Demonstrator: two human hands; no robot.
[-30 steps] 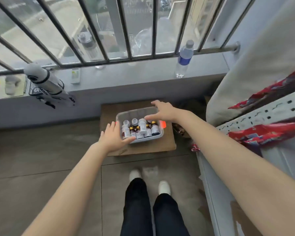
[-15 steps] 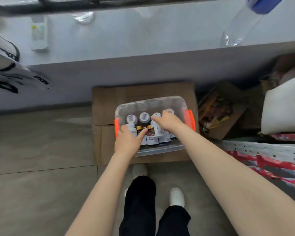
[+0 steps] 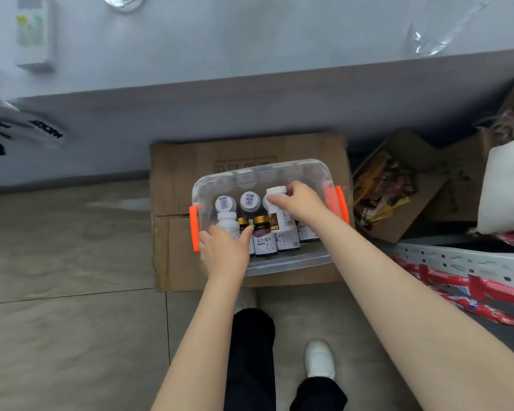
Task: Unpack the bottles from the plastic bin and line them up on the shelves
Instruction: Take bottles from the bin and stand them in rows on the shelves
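Right hand (image 3: 300,203) is wrapped round a white bottle (image 3: 279,210) half out of the clear bin (image 3: 267,170) mid-frame, left hand (image 3: 223,247) looks curled on a second bottle (image 3: 228,222) (partly hidden, hard to say), so lift both straight up or the neighbours (image 3: 263,235) topple.

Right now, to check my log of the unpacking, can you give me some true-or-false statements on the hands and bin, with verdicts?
1. The right hand grips a white bottle near its top. True.
2. The plastic bin stands on bare floor. False: it stands on a cardboard box.
3. The left hand holds a second bottle near the bin's left end. True.
4. The bin's clips are blue. False: they are orange.
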